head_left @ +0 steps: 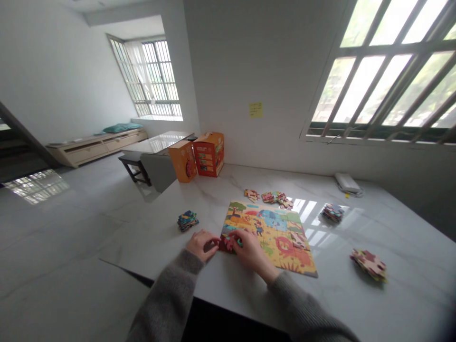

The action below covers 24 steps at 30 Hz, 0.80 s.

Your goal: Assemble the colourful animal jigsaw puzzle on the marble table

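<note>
A mostly assembled jigsaw puzzle (270, 236) with animals on yellow ground lies flat on the table. At its near left corner, my right hand (250, 251) reaches over with fingers bent and pinched on a reddish puzzle piece (228, 244), partly hidden by the fingers. My left hand (202, 244) rests just left of that corner, thumb and forefinger nearly together in a pinch at the puzzle's edge. Whatever lies between them is too small to make out. Behind the left hand stands a small stack of dark blue-green puzzle pieces (187, 221).
Loose puzzle pieces (273, 197) lie beyond the puzzle. To the right are one stack (333, 213) and a larger pile (369, 264). Orange boxes (209, 154) stand at the back left, and a white device with a cable (347, 183) lies by the wall. The marble table (160, 237) ends at the left.
</note>
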Each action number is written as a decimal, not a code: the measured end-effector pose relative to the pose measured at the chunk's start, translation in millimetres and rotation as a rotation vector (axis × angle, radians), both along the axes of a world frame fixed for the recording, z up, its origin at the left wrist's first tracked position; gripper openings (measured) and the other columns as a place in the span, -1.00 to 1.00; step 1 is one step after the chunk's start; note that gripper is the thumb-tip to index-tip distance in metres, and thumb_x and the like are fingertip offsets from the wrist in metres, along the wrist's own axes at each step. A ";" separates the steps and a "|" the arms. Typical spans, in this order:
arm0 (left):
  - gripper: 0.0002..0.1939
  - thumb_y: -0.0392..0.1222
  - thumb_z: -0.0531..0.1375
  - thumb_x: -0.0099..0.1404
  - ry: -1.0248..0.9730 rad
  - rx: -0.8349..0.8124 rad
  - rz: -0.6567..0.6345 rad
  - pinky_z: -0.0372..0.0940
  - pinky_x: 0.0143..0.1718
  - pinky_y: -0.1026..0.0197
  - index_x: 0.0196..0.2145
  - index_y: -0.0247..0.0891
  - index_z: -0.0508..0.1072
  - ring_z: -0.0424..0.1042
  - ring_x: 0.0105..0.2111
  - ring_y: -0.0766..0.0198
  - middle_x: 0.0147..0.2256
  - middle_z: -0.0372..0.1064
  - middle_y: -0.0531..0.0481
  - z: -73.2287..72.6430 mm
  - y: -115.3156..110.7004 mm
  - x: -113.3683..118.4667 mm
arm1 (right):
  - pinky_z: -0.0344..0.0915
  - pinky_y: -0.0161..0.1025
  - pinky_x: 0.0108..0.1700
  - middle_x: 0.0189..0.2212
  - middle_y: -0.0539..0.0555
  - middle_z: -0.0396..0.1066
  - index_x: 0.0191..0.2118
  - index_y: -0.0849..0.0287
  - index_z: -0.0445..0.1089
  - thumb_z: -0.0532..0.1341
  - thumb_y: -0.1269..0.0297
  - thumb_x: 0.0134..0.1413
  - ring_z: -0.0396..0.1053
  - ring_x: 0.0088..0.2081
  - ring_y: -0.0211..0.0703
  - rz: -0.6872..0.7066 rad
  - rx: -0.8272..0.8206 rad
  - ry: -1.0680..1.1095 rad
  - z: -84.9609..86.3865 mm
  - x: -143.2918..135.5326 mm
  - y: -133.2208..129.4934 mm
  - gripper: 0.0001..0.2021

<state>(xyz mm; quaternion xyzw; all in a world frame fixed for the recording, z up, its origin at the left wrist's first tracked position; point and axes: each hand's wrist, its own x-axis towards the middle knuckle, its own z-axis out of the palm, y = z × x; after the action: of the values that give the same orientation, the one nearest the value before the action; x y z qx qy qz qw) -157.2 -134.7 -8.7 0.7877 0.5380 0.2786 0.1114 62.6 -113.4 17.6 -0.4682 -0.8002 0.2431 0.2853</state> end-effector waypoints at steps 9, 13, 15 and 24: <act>-0.82 -0.13 0.26 0.26 0.141 0.001 -0.019 0.15 -0.09 0.08 -0.18 -0.04 0.60 0.37 -0.10 0.12 -0.17 0.51 0.01 -3.7 -8.9 1.7 | 0.22 -0.04 0.03 -0.15 0.12 0.45 -0.06 0.08 0.43 0.12 0.38 0.26 0.31 -0.05 0.01 0.002 0.249 -0.011 6.7 38.9 5.5 -0.79; -0.85 -0.14 0.23 0.29 0.148 0.027 -0.033 0.16 -0.10 0.08 -0.20 -0.07 0.59 0.38 -0.12 0.13 -0.19 0.51 0.00 -4.3 -7.7 2.3 | 0.28 -0.03 -0.02 -0.18 0.13 0.45 -0.07 0.10 0.41 0.07 0.37 0.30 0.35 -0.13 -0.01 0.015 0.248 -0.019 11.5 78.7 10.4 -0.80; -0.87 -0.14 0.23 0.30 0.152 0.043 -0.027 0.16 -0.12 0.08 -0.23 -0.10 0.57 0.38 -0.13 0.12 -0.20 0.51 -0.01 -4.0 -8.0 3.8 | 0.31 -0.02 -0.03 -0.17 0.13 0.44 -0.07 0.09 0.41 0.09 0.35 0.29 0.35 -0.12 -0.01 0.047 0.233 -0.052 10.5 90.9 8.3 -0.81; -0.90 -0.17 0.21 0.34 0.220 0.119 0.022 0.18 -0.16 0.09 -0.32 -0.17 0.52 0.39 -0.19 0.11 -0.27 0.50 -0.03 -7.2 -11.4 10.8 | 0.32 -0.01 0.07 -0.07 0.13 0.35 0.05 0.01 0.39 0.27 0.32 0.18 0.28 0.00 0.02 0.202 0.165 -0.203 9.8 87.3 -17.8 -0.68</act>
<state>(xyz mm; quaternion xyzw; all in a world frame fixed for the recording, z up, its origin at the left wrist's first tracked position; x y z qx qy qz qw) -146.5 -146.1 -15.9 0.8128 0.5382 0.2230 0.0017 149.9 -131.2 27.4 -0.3826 -0.8852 0.1551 0.2145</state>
